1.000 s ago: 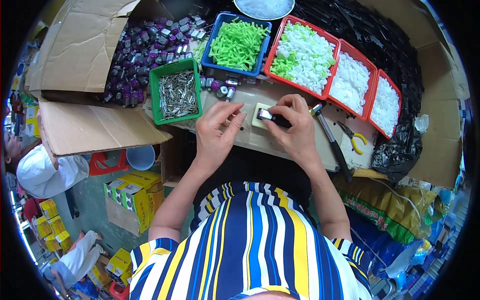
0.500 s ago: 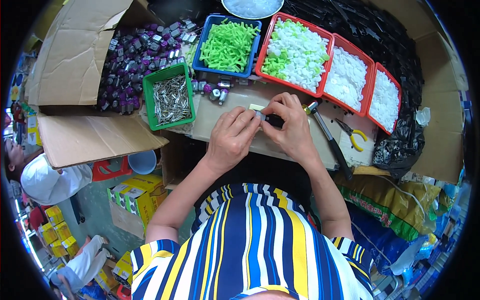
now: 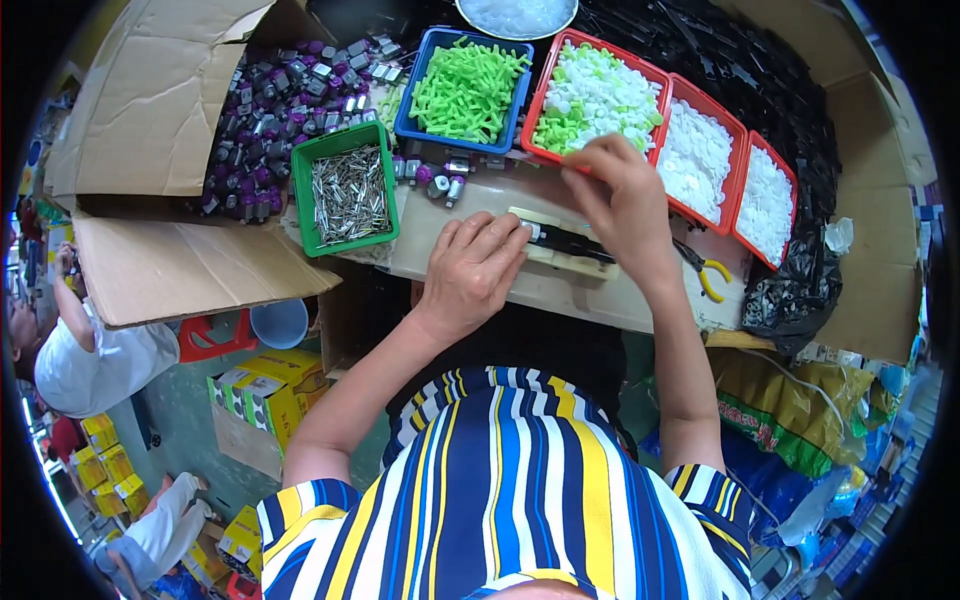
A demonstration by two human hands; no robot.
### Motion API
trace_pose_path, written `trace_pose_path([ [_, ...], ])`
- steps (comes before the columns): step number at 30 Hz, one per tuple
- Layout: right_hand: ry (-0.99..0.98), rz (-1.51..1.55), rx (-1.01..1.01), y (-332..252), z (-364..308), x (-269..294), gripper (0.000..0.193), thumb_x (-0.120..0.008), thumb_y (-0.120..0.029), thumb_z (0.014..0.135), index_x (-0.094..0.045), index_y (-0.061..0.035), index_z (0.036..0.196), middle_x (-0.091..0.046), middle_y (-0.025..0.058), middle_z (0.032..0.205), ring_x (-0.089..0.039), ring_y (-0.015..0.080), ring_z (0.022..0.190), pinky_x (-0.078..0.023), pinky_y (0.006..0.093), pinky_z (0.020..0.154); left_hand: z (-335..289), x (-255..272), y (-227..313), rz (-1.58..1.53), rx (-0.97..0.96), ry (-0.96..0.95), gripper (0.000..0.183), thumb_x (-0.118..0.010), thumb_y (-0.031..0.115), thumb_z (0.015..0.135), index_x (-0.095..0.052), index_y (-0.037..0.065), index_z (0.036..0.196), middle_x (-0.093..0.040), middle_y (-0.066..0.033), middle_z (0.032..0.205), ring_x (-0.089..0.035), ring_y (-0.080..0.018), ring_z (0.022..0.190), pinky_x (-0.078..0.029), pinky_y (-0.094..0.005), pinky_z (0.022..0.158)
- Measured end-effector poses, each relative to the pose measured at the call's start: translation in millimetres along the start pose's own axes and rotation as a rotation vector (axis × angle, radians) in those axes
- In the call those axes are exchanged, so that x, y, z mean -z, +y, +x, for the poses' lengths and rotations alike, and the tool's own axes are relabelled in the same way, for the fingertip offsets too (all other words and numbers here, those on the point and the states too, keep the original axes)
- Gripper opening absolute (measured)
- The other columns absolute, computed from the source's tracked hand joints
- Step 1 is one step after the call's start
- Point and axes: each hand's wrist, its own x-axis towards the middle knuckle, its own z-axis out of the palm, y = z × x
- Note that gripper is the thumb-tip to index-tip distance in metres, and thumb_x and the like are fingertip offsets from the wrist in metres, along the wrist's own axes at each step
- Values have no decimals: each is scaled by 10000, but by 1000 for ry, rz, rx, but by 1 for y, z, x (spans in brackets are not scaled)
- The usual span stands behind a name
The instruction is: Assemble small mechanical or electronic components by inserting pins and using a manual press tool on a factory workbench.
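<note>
My left hand (image 3: 474,268) is closed at the fingertips on the silvery metal end of a black elongated part (image 3: 575,243). That part lies across a cream-coloured block (image 3: 565,262) on the worktable. Raised beyond the block, my right hand (image 3: 628,205) is at the near edge of a red tray (image 3: 555,156) holding white and green plastic pieces (image 3: 600,95). Its thumb and forefinger are curved and slightly apart, and I see nothing between them. Pliers with yellow handles (image 3: 716,280) lie to the right of my right forearm.
A green basket (image 3: 304,200) holds metal pins; a blue basket (image 3: 405,128) holds green sticks. Purple-and-grey metal parts (image 3: 265,130) pile up at the back left. Two more red trays (image 3: 740,175) contain white pieces. Black parts (image 3: 720,50) fill the back right. A cardboard flap (image 3: 200,275) juts out left.
My right hand has let go of the black part and moved up and right to the red tray. My left hand stays on the metal end. The hammer no longer shows.
</note>
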Motion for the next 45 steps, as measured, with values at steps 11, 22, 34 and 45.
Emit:
trace_pose_path([
  [11,-64,-594,116,19,44,-15,177,-666,-52,810,-687,-58,986,-599,108,932,-583,289,964,-479,439,768,2,63,-44,161,344,147,185,-670,12,814,-699,-19,994,-633,-153,976,-591,-327,925,-484,-416,815],
  [22,-194,-607,199,23,62,-3,140,-661,-35,763,-624,-36,898,-603,113,923,-594,307,975,-479,458,787,8,79,-79,347,623,-37,138,-747,86,770,-716,-26,845,-637,-168,875,-610,-356,891,-482,-447,789],
  [34,-264,-582,337,26,71,7,50,-607,1,784,-636,16,822,-622,172,854,-627,350,860,-495,455,760,-2,85,-75,289,503,225,88,-724,57,792,-732,-5,853,-679,-149,811,-656,-308,766,-500,-392,695],
  [45,-154,-108,57,6,58,27,111,-658,-43,871,-691,43,933,-711,138,807,-693,225,745,-537,327,707,11,88,-48,87,528,279,49,-705,19,792,-717,-4,834,-688,-135,830,-677,-285,760,-526,-363,686],
])
